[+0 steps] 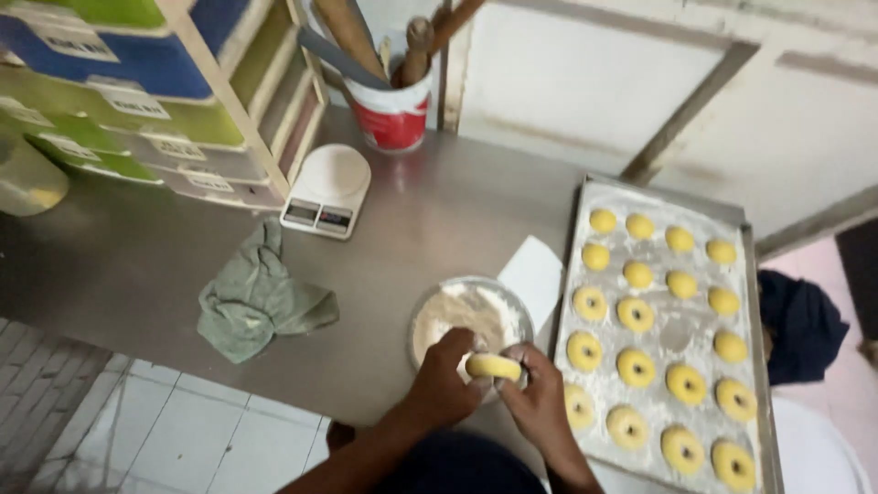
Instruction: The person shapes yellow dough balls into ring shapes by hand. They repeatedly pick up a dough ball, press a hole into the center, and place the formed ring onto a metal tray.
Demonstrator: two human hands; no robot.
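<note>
Both my hands hold one yellow dough ring (493, 367) just over the near rim of a clear bowl of flour (457, 316). My left hand (443, 379) grips its left end and my right hand (535, 395) pinches its right end. Right beside my right hand lies a floured metal tray (677, 337) with several yellow dough pieces in rows; the nearer ones have holes, the far ones are plain balls.
On the steel table (137, 265) lie a crumpled green cloth (259, 297), a white kitchen scale (326, 190), a white paper sheet (533, 274) and a red-and-white tub of rolling pins (391, 108). A shelf of coloured bins (137, 82) stands at the back left. Tiled floor (183, 439) shows below the table edge.
</note>
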